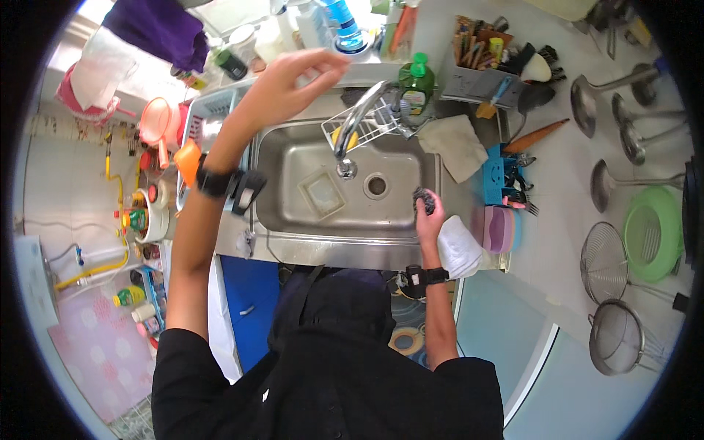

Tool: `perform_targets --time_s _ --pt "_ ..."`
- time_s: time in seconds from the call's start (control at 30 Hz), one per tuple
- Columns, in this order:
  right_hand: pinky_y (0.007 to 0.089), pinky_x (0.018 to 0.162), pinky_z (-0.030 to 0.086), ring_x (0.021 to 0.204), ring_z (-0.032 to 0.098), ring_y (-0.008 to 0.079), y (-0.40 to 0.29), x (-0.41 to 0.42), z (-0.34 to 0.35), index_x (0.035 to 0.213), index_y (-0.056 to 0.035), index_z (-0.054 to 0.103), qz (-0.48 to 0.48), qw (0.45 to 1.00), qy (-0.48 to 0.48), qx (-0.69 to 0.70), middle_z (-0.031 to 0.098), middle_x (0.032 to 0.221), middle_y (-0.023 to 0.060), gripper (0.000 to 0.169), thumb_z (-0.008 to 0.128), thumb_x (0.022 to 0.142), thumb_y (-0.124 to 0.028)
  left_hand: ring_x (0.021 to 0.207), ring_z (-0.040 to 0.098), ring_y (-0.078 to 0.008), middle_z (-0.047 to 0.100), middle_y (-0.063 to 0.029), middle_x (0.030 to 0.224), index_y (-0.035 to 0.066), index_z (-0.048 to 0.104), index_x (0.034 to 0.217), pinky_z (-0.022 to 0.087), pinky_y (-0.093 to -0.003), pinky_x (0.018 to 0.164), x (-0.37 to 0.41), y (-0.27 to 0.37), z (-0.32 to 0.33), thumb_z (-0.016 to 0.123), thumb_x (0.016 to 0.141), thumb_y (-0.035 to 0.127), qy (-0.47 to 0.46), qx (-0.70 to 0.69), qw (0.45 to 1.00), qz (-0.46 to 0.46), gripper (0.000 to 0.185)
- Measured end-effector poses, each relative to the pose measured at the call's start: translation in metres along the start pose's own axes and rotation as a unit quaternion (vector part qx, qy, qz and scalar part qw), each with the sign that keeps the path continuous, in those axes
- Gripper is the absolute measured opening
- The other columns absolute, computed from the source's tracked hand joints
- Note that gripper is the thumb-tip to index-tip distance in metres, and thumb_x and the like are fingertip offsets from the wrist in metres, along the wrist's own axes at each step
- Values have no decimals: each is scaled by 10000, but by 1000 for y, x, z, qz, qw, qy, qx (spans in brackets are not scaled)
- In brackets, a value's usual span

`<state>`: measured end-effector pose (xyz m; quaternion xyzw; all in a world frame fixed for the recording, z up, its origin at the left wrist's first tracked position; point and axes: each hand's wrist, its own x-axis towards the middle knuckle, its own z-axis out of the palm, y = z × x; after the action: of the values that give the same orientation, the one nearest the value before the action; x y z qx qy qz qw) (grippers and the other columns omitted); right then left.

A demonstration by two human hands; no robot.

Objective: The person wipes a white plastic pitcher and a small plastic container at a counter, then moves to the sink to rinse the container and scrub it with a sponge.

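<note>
My right hand [430, 215] grips a dark scouring pad [422, 199] over the right side of the stainless steel sink [286, 159]. Raised at the back left of the sink, my left hand [300, 82] is empty, its fingers stretched to the right and partly blurred. Just beyond its fingertips are the windowsill and a blue-labelled bottle [342, 22]. The chrome faucet [360, 113] curves over the basin. A shallow translucent plastic tray [322, 193] lies on the sink floor, left of the drain [377, 186]. A yellow sponge [345, 137] sits in the wire rack [367, 125] behind the faucet.
A green dish soap bottle [417, 82] stands behind the sink. Cloths [454, 146] lie on the right, near a blue cutlery holder [498, 176] and pastel cups [499, 230]. At left are a dish rack [212, 102] and an orange cup [188, 160]. Ladles [584, 107] hang at right.
</note>
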<state>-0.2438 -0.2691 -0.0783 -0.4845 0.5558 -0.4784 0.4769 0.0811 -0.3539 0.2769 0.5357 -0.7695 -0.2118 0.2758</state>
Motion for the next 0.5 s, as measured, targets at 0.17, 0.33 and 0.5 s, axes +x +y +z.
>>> perform_targets --time_s 0.17,0.33,0.5 --pt "550 1193 211 963 659 361 24 -22 40 1121 -37 638 -111 953 -136 -248 704 1020 144 261 645 861 -48 766 631 -84 702 -35 916 29 678 1123 482 -225 675 -167 -61 9 543 1009 204 92 -234 931 -263 248" --pt "612 1189 147 936 667 341 37 -20 79 1143 -58 631 -103 930 -164 -314 713 951 139 273 630 870 -50 739 640 -79 710 -22 901 53 671 1100 471 -231 589 -287 -150 113 584 983 230 41 -229 895 -381 229" --pt "494 952 490 864 692 335 45 -25 109 1115 -13 653 37 935 -170 -308 718 934 149 268 673 856 -79 880 673 -181 724 -105 1009 -6 677 1137 536 -336 814 -361 -193 227 629 940 238 -71 -233 860 -448 318"
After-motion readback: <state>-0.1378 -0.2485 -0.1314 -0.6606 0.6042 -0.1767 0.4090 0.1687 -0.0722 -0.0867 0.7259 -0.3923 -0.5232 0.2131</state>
